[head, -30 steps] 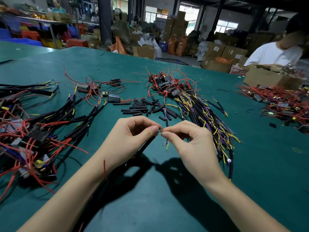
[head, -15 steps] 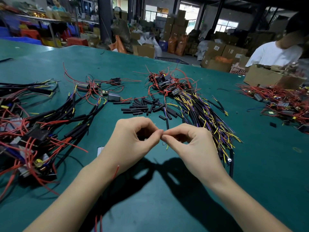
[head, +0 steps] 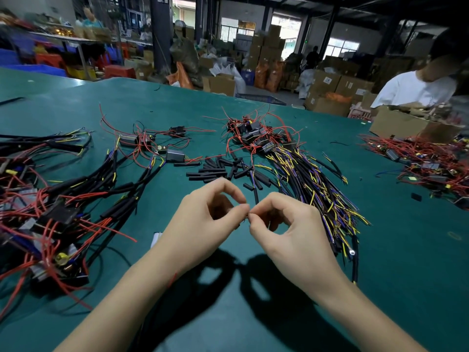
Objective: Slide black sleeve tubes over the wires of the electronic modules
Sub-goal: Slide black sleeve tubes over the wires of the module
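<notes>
Pinching a wire end between both hands, right over the green table (head: 380,288).

My left hand (head: 200,224) and right hand (head: 286,229) are meeting fingertip to fingertip, each grip pinching something tiny I can't make out; loose black sleeve tubes (head: 218,170) are lying just beyond, next to the module pile (head: 256,138).

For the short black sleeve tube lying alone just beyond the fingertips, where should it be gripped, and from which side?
Pinch the lone sleeve tube across its middle, coming from above. It lies flat on the green table, pointing away from the person, apart from the loose tube pile, so its long sides look free for thumb and finger.
</notes>
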{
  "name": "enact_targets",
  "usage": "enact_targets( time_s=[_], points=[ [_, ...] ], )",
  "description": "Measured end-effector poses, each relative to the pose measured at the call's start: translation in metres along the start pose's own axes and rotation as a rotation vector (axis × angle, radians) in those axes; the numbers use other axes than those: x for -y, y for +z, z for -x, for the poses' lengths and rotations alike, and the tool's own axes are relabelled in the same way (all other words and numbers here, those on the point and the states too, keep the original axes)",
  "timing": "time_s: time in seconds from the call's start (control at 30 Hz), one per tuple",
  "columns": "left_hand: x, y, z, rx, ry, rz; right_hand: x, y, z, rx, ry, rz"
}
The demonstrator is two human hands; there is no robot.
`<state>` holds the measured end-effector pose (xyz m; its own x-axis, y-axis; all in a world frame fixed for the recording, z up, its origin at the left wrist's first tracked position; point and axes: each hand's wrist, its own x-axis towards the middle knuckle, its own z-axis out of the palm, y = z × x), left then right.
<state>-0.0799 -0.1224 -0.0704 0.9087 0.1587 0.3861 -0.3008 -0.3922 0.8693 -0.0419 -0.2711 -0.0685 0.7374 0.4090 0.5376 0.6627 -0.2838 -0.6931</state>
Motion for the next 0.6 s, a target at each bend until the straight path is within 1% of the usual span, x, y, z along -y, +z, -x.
enact_targets(
  time_s=[0.07, 0.17, 0.23, 0.3, 0.37, 0.43, 0.53, 0.57, 0.6],
  points=[
    [0.001, -0.001, 0.002, 0.009, 0.150, -0.128, -0.001, -0.001, -0.001, 0.029, 0.102, -0.090],
    [0.002, -0.003, 0.003, 0.031, 0.283, -0.232, -0.004, -0.004, -0.004, 0.059, 0.221, -0.186],
    [0.004, -0.005, 0.002, 0.046, 0.309, -0.274, -0.007, -0.006, -0.005, 0.071, 0.240, -0.189],
    [0.005, -0.005, 0.002, 0.047, 0.297, -0.291, -0.007, -0.007, -0.006, 0.077, 0.224, -0.159],
    [0.004, -0.003, 0.002, 0.041, 0.260, -0.289, -0.007, -0.007, -0.005, 0.065, 0.143, -0.075],
    [0.004, 0.000, 0.002, 0.031, 0.189, -0.258, -0.007, -0.007, -0.004, 0.045, -0.053, 0.109],
    [0.004, 0.003, 0.000, 0.058, 0.051, -0.175, -0.009, -0.004, -0.003, 0.008, -0.393, 0.492],
    [0.004, 0.003, 0.000, 0.068, 0.014, -0.153, -0.011, -0.002, -0.003, -0.013, -0.462, 0.585],
    [0.004, 0.002, -0.001, 0.073, -0.015, -0.133, -0.013, -0.001, -0.003, -0.024, -0.482, 0.614]
  ],
)
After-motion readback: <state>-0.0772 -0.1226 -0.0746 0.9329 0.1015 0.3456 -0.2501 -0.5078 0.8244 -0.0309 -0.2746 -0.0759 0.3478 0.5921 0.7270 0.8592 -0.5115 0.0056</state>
